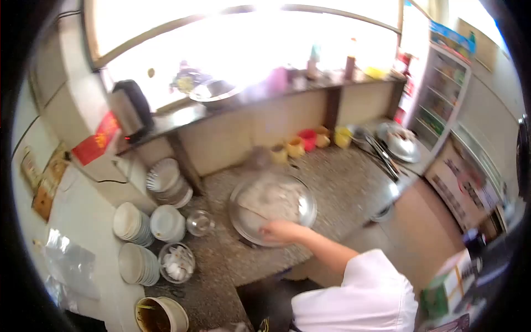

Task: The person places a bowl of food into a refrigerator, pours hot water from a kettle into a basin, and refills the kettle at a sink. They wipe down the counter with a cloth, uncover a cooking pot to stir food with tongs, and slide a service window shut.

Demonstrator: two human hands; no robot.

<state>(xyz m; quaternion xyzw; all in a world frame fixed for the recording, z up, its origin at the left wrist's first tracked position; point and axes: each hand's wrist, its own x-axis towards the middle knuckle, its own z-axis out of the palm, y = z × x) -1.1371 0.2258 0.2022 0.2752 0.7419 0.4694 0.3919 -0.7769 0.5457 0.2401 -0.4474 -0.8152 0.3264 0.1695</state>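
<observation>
My right hand [278,232] reaches in from the lower right over the near rim of a wide round metal pan [238,222]. Its fingers are closed around a thin stick [251,211], possibly a chopstick, which points left across the pan. Inside lies a pale, whitish mass [271,200], blurred, with what looks like steam above it. The pan sits on a speckled stone counter [337,182]. I see no left hand in the view.
Stacked white bowls and plates [131,263], a glass bowl [200,223] and a bowl of white spoons [178,264] stand left. A brown-filled tub [157,315] is at bottom left. Coloured cups [307,139] line the back wall; tongs [383,157] and a metal lid [404,148] lie right.
</observation>
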